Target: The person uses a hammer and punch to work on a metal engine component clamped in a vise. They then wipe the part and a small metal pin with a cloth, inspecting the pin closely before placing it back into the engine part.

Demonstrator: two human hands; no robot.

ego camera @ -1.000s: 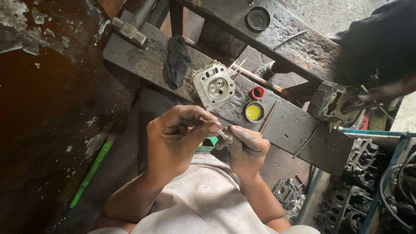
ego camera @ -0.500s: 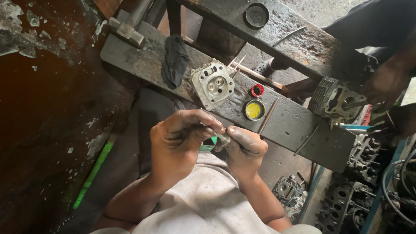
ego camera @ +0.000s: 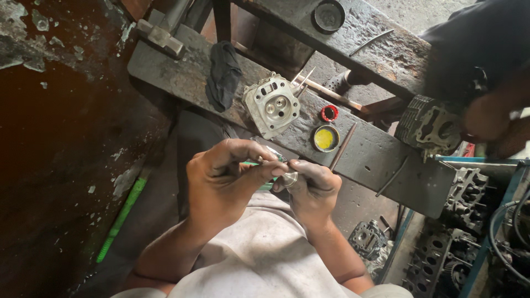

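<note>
Head view: a small shiny metal part (ego camera: 289, 177), round-edged and too small to identify, sits pinched between both hands in front of the person's chest, raised close for fine fingerwork. Left hand (ego camera: 223, 179) has its grip pressed together on the part from above; right hand (ego camera: 312, 190) pinches it from below, steadying it. Beyond, within easy reach on the dark, scarred table (ego camera: 381, 157), lie a pale cast-metal cylinder head (ego camera: 271, 105), a yellow-filled tin (ego camera: 325, 138), a red ring (ego camera: 329, 112) and a black rag (ego camera: 223, 74). Another person's hand (ego camera: 488, 116) holds a finned engine part (ego camera: 428, 124) nearby.

Small metal valve (ego camera: 289, 177) between fingertips
</note>
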